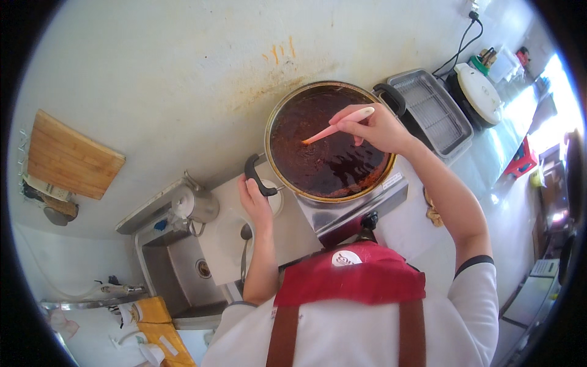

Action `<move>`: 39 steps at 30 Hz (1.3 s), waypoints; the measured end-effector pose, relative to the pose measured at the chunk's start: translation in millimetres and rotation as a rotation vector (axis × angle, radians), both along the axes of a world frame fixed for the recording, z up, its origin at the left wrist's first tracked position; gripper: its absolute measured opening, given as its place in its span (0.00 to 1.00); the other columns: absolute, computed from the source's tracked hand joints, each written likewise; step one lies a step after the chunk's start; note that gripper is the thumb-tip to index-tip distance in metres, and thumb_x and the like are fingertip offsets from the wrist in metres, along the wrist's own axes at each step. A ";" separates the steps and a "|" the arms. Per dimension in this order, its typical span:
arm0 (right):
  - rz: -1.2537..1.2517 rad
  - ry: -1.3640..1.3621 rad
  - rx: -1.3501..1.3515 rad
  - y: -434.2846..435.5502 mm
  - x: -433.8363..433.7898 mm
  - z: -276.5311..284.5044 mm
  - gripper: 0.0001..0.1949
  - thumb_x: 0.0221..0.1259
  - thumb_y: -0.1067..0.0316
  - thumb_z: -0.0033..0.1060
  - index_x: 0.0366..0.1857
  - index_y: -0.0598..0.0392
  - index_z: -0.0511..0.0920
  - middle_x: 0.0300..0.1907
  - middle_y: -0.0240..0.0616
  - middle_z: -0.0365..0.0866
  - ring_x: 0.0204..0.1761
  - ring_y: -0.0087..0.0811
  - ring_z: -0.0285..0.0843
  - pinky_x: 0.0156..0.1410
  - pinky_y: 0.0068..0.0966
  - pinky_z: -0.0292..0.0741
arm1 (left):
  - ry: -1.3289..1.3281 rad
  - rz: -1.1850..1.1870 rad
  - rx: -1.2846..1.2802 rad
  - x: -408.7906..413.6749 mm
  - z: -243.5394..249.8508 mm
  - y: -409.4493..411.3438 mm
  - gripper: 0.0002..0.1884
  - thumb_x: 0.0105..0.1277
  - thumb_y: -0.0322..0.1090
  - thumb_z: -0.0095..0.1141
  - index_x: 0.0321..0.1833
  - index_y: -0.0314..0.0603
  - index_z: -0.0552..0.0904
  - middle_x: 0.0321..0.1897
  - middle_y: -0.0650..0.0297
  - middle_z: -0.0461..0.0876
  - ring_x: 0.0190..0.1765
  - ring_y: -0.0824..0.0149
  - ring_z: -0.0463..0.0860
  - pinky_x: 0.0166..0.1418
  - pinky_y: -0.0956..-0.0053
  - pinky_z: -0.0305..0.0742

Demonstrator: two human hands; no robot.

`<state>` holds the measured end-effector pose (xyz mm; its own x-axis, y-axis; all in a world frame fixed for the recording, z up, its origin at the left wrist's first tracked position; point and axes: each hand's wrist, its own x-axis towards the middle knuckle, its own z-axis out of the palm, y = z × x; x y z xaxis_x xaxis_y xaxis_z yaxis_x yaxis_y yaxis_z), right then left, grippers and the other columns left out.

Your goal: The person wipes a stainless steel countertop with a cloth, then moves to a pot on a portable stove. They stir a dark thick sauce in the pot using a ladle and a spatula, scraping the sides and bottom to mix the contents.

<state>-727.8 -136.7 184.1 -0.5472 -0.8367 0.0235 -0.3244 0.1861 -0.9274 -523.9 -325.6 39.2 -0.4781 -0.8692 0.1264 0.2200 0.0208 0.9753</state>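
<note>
A wide metal pot (293, 114) full of dark red-brown liquid (316, 169) stands on a steel stove (362, 206). My right hand (376, 128), above the pot's right half, grips a pink-handled utensil (325, 132). Its orange-stained lower end meets the liquid, and any part below the surface is hidden. My left hand (256, 202) is closed around the black left handle (257, 174) of the pot, the thumb against its near side. Ripples ring the spot where the utensil enters.
Left of the stove are a metal pitcher (202, 206), a ladle (245, 238) and a sink (174, 270). A wooden cutting board (73, 156) hangs on the wall. Close on the right sit a metal tray with a wire rack (429, 105) and a white-lidded appliance (479, 94).
</note>
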 end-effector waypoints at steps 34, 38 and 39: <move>0.054 0.348 0.022 123.2 7.6 66.6 0.06 0.55 0.70 0.63 0.33 0.58 0.84 0.34 0.37 0.84 0.34 0.25 0.79 0.41 0.20 0.75 | -0.038 0.050 -0.153 -1.2 -11.7 -5.9 0.16 0.72 0.44 0.39 0.49 0.39 0.72 0.18 0.74 0.64 0.14 0.82 0.59 0.16 0.84 0.50; -0.256 0.206 -0.086 106.2 41.5 56.6 0.06 0.58 0.69 0.61 0.33 0.60 0.83 0.34 0.34 0.83 0.32 0.20 0.77 0.38 0.17 0.73 | -0.024 0.041 -0.168 -1.7 -18.4 -9.5 0.15 0.72 0.44 0.39 0.49 0.39 0.72 0.18 0.74 0.64 0.14 0.82 0.59 0.16 0.84 0.50; -0.327 0.158 -0.130 99.0 48.7 49.4 0.07 0.58 0.69 0.61 0.33 0.61 0.83 0.33 0.34 0.83 0.32 0.19 0.77 0.37 0.16 0.73 | -0.022 0.041 -0.172 -1.7 -19.3 -10.1 0.15 0.72 0.44 0.39 0.49 0.40 0.72 0.18 0.74 0.64 0.14 0.82 0.59 0.16 0.84 0.50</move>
